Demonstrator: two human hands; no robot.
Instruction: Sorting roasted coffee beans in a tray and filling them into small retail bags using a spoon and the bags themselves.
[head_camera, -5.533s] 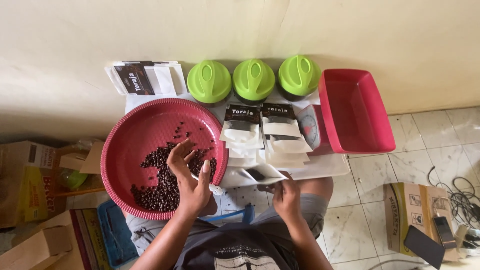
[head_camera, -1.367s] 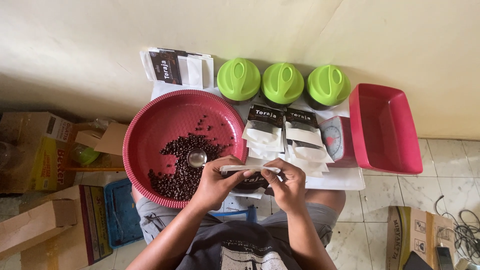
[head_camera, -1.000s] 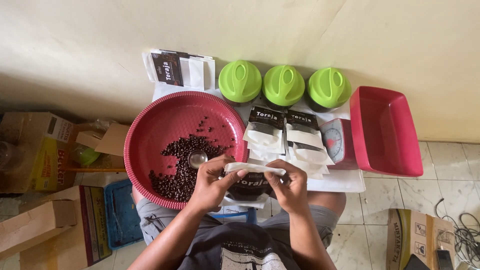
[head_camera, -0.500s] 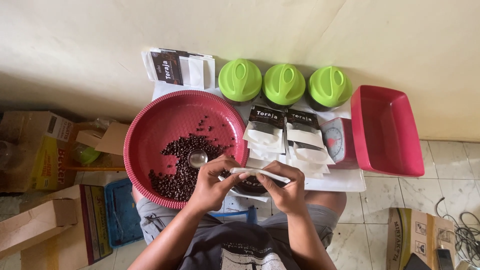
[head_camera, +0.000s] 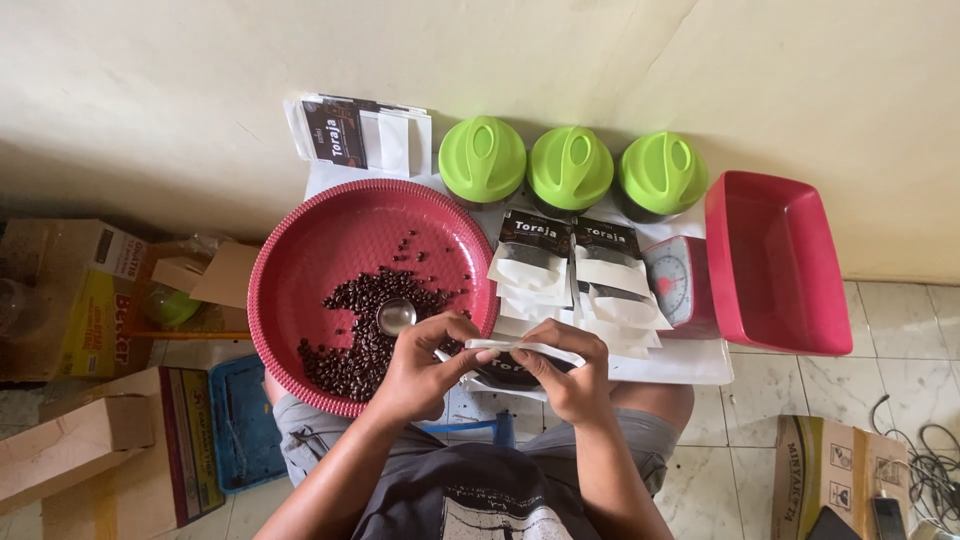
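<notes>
Both hands hold a small white pouch (head_camera: 520, 349) by its top edge, in front of my lap. My left hand (head_camera: 425, 365) pinches the left end and my right hand (head_camera: 570, 370) the right end. The pouch hangs beside the round red basin (head_camera: 300, 250), which holds a heap of dark coffee beans (head_camera: 355, 335) with a small metal scoop (head_camera: 396, 316) lying in them. Behind the pouch lie two stacks of white pouches with dark labels (head_camera: 575, 275).
Three jars with green lids (head_camera: 570, 165) line the wall. A small red kitchen scale (head_camera: 675, 285) and a red rectangular tray (head_camera: 775, 260) stand to the right. More pouches (head_camera: 360, 135) lie at the back left. Cardboard boxes (head_camera: 70, 300) crowd the left floor, and a box (head_camera: 825, 470) with cables sits right.
My left hand left the beans and set the scoop down in them. Both hands came together on the pouch and have worked along its top edge.
</notes>
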